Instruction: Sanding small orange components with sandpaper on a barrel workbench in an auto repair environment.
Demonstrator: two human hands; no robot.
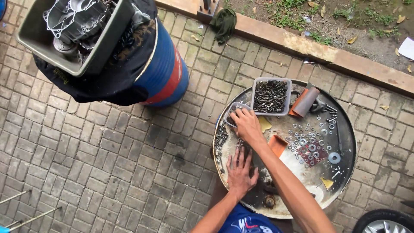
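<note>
Landmark: round drum-top table, rusty and stained, standing on a brick-paved floor.
Small clear tub: at the table's far-left rim, touching the near-left corner of the bigger clear box, which is full of dark bolts and screws.
Right hand: lies over the small tub, fingers curled onto its rim; whether they grip it or only rest there, I cannot tell.
Left hand: flat on the table's near-left part, fingers spread and released, holding nothing.
Loose bolts: a dark heap along the left rim, just beside the small tub.
Washers: scattered at mid-table, right of the right forearm.
Handling, small tub: judged thin, light plastic, stiff enough but easily flexed or cracked; best taken by two opposite walls near the rim, kept level so the contents stay in.
Handling, bolts: small, hard, heavy for their size, probably oily; apt to roll and slip, so pinch a few at a time.
Elsewhere: orange roll at the table's far side; blue drum with a parts tray, well left of the table.
</note>
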